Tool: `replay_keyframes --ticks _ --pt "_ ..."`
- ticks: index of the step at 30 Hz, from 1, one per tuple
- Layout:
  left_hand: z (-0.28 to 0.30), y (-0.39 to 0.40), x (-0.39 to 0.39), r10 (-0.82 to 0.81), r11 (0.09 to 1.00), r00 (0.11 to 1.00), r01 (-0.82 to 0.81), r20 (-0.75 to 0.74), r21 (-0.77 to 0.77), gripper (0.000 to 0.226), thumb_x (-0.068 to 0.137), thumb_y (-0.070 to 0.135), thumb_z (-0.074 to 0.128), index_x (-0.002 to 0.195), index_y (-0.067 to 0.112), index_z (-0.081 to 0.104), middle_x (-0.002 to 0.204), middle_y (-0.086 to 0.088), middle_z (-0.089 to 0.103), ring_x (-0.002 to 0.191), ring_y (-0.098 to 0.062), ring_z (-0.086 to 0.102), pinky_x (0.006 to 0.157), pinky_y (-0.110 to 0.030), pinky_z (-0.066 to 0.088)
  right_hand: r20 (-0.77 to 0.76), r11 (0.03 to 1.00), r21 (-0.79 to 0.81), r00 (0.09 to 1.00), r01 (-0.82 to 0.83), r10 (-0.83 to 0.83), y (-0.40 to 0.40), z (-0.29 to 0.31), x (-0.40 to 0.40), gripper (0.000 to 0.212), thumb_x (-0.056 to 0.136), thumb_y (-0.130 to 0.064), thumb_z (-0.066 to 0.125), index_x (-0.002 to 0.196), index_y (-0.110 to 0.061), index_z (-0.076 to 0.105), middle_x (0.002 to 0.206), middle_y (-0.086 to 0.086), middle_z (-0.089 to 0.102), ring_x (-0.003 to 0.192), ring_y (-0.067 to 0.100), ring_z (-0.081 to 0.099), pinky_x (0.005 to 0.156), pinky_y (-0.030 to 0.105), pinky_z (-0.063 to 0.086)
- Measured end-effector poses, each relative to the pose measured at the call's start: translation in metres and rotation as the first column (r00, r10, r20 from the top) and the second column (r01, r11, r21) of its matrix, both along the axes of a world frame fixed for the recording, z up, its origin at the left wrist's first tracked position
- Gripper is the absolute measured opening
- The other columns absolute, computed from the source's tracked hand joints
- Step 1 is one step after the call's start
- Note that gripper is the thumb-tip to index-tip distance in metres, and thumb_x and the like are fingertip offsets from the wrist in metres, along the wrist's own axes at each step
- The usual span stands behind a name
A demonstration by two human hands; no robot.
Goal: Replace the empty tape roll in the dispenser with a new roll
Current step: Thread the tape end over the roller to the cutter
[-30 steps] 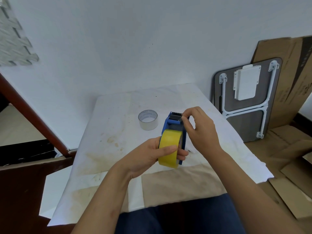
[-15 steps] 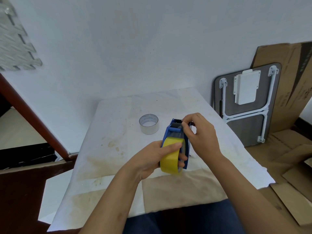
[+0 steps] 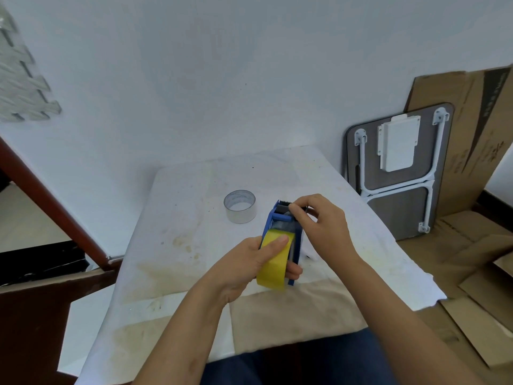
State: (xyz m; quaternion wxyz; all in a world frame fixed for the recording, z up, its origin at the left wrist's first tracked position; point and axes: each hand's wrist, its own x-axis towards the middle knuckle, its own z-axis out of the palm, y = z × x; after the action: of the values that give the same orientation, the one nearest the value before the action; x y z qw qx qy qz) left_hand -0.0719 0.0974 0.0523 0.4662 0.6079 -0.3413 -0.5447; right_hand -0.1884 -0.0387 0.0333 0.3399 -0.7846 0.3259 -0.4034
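Observation:
A blue tape dispenser is held above the middle of the table, with a yellow tape roll seated in it. My left hand grips the roll and the dispenser's rear, thumb lying across the yellow tape. At the dispenser's front, by the toothed blade, my right hand pinches with its fingertips; what lies between those fingers is too small to make out. The empty clear tape core stands on the table just left of the dispenser.
The table wears a stained white sheet and ends close to my lap. A folded table and flattened cardboard lean on the wall to the right. A dark red rail runs at the left.
My head has tilted down a little, so everything sits lower in view. My left thumb has slid up over the yellow roll. The right fingers stay at the dispenser's front.

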Motion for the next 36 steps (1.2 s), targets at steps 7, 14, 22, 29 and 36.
replay_keyframes --ticks 7,14,22,29,36 --pt "0.001 0.001 -0.001 0.023 1.0 1.0 -0.023 -0.015 -0.017 0.048 0.098 0.042 0.055 0.123 0.002 0.063 0.093 -0.015 0.08 0.077 -0.022 0.077 0.073 -0.028 0.061 -0.046 0.998 -0.026 0.997 -0.056 0.055 0.002 0.004 -0.001 0.01 0.082 -0.033 0.074 0.085 -0.024 0.071 0.094 -0.01 0.065 0.09 0.001 0.061 0.078 0.009 0.043" --pt "0.001 0.001 0.002 0.027 0.999 1.0 -0.027 -0.003 -0.021 0.046 0.098 0.041 0.057 0.123 0.003 0.064 0.096 -0.017 0.08 0.081 -0.023 0.077 0.075 -0.029 0.061 -0.033 0.996 -0.032 0.996 -0.085 0.084 0.002 0.009 0.003 0.006 0.084 -0.016 0.072 0.08 -0.019 0.07 0.095 -0.006 0.066 0.089 -0.002 0.06 0.079 0.005 0.041" --pt "0.0 0.001 0.005 -0.024 0.999 0.999 0.025 0.036 -0.039 0.047 0.094 0.044 0.061 0.124 0.007 0.063 0.1 -0.018 0.08 0.088 -0.026 0.077 0.088 -0.038 0.059 -0.027 0.998 -0.045 0.999 -0.041 0.04 0.0 0.018 0.004 0.015 0.089 -0.015 0.067 0.076 -0.023 0.065 0.09 -0.002 0.066 0.082 0.011 0.06 0.075 0.018 0.047" --pt "0.002 -0.003 0.009 -0.021 1.0 1.0 0.021 0.006 0.0 0.049 0.087 0.037 0.071 0.127 0.012 0.061 0.108 -0.015 0.079 0.097 -0.03 0.076 0.102 -0.049 0.054 -0.052 0.989 -0.151 0.999 -0.01 0.002 0.001 0.016 0.004 0.013 0.091 -0.017 0.064 0.078 -0.018 0.063 0.084 -0.007 0.058 0.074 0.001 0.054 0.066 0.011 0.04" --pt "-0.004 -0.014 0.01 0.086 0.996 0.996 -0.086 0.026 0.008 0.08 0.079 0.031 0.085 0.141 0.045 0.036 0.115 -0.007 0.076 0.1 -0.032 0.076 0.096 -0.052 0.057 -0.077 0.964 -0.266 0.996 0.012 -0.033 0.004 0.016 0.008 0.014 0.093 -0.019 0.062 0.079 -0.013 0.063 0.086 -0.006 0.057 0.072 0.011 0.053 0.063 0.015 0.04"
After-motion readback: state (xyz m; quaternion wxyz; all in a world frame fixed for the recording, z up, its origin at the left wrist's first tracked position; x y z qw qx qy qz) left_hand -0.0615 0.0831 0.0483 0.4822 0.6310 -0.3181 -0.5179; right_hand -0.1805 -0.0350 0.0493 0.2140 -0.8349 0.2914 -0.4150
